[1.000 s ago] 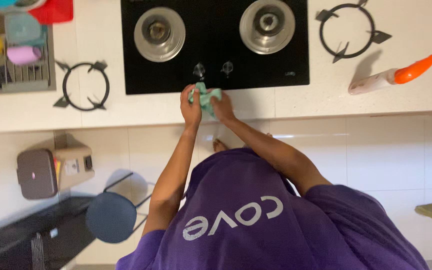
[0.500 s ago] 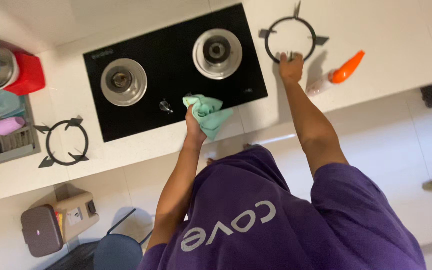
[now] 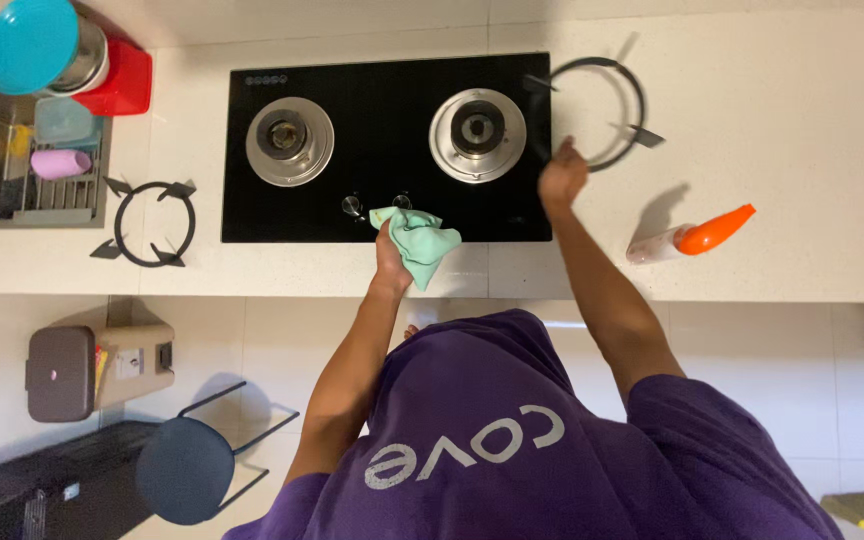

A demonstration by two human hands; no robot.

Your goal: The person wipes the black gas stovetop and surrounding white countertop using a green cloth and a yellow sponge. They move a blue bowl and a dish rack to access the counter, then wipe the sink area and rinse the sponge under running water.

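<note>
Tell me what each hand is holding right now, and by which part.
The left hand grips a bunched green cloth at its upper corner. The right hand lifts a black pan-support ring by its near rim, beside the stove.

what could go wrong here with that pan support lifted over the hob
The right hand holds the pan support tilted over the glass hob's edge; a slip might chip it. The left hand's cloth sits by the knobs and could nudge one.
</note>
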